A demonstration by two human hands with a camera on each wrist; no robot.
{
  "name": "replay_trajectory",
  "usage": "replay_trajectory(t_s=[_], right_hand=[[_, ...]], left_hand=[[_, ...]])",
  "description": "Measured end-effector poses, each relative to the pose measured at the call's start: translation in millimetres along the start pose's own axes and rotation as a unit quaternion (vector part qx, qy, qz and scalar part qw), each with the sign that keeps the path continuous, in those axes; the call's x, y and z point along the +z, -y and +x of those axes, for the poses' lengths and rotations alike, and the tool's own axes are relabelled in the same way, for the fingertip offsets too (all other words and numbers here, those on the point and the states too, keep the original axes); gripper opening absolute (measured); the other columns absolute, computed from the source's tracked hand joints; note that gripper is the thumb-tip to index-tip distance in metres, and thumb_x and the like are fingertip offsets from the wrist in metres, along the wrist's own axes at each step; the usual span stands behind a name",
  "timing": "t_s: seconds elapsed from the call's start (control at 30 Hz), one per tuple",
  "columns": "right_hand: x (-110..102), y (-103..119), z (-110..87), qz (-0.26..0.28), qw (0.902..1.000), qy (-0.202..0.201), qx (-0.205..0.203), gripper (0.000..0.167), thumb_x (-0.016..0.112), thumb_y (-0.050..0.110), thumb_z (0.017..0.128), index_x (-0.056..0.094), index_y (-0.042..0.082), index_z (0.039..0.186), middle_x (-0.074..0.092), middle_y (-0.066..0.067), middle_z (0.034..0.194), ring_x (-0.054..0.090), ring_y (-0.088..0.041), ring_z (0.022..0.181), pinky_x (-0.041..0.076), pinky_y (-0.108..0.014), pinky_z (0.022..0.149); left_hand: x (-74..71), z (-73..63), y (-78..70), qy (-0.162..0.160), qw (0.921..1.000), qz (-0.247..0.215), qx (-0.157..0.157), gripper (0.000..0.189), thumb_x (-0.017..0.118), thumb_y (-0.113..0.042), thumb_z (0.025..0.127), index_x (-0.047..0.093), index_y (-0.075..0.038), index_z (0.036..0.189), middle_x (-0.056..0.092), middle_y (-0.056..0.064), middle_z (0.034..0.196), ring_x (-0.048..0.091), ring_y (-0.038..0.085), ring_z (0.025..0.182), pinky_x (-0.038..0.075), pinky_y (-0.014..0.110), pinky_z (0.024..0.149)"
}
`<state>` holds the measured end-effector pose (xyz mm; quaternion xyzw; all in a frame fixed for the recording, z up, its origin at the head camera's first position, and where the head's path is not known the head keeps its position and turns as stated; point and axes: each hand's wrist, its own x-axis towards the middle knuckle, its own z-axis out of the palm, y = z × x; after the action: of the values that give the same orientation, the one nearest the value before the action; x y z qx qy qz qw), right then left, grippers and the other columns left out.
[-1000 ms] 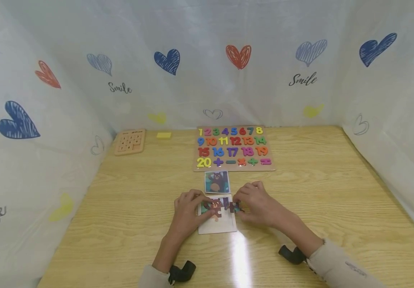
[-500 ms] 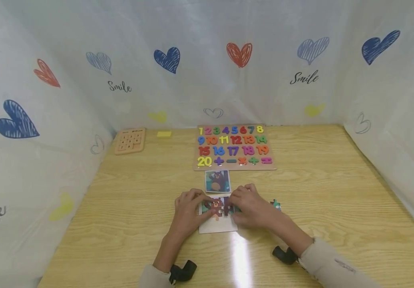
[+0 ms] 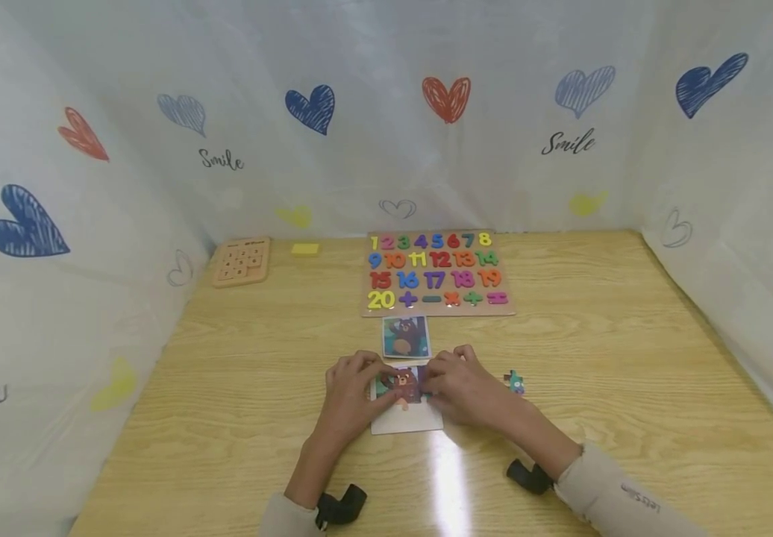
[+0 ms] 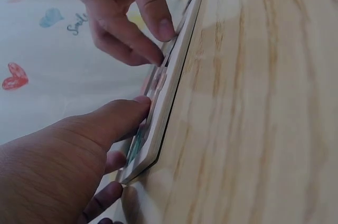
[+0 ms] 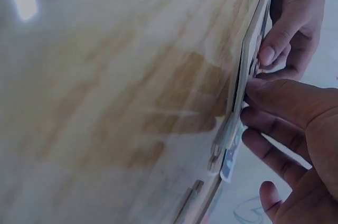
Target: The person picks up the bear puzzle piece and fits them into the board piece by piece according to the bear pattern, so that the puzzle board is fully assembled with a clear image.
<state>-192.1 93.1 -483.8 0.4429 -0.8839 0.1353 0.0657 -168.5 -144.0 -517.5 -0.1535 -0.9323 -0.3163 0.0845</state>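
Observation:
A small jigsaw board (image 3: 407,424) lies in front of the person, its lower half bare. Joined jigsaw pieces (image 3: 403,395) in its upper half show a brown bear. My left hand (image 3: 349,388) holds the board's left side, thumb over the pieces and fingertips at the edge in the left wrist view. With thumb and fingers, my right hand (image 3: 470,388) pinches a dark jigsaw piece (image 3: 421,373) at the board's upper right, mostly hidden by the fingers. A loose teal jigsaw piece (image 3: 515,382) lies on the table right of that hand.
Just behind the board lies a bear picture card (image 3: 407,337). Farther back is a number board (image 3: 436,272) with colourful numerals. A wooden sliding number puzzle (image 3: 242,262) and a yellow slip (image 3: 305,248) sit at the table's back left. Printed curtains (image 3: 386,149) surround the table.
My right hand has carried the dark piece left onto the board, against the bear pieces. The loose teal piece has come into sight behind it. My left hand stays in place.

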Motion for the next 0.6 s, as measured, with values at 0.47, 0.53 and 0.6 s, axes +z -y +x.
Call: replay_trajectory(t_s=[0.47,0.53,0.6], right_hand=[[1.2,1.7,-3.7,-0.064,0.9975,-0.027,-0.014,0.011,0.082,0.025,0.083,0.082,0.021,0.093,0.073,0.006,0.103,0.06,-0.016,0.101,0.037,-0.043,0.086],[1.3,2.2,-3.5,-0.073,0.997,-0.024,-0.008,0.011,0.081,0.025,0.083,0.082,0.021,0.093,0.072,0.005,0.103,0.06,-0.017,0.101,0.037,-0.043,0.087],[1.3,3.0,-2.9,-0.081,0.9964,-0.022,-0.01,0.012,0.081,0.026,0.084,0.081,0.02,0.094,0.072,0.005,0.104,0.059,-0.017,0.102,0.038,-0.044,0.088]], left_hand=[[4.0,0.0,-0.2,-0.006,0.9999,0.008,0.007,0.025,0.081,-0.038,0.084,0.074,-0.026,0.105,0.057,-0.004,0.117,0.047,0.026,0.112,0.032,0.052,0.094],[4.0,0.4,0.0,-0.006,0.9999,0.009,0.006,0.025,0.081,-0.037,0.084,0.074,-0.027,0.106,0.057,-0.004,0.118,0.047,0.026,0.112,0.032,0.052,0.094],[3.7,0.6,0.2,-0.007,0.9999,0.01,0.005,0.025,0.081,-0.037,0.084,0.074,-0.027,0.105,0.057,-0.004,0.118,0.048,0.026,0.112,0.032,0.053,0.094]])
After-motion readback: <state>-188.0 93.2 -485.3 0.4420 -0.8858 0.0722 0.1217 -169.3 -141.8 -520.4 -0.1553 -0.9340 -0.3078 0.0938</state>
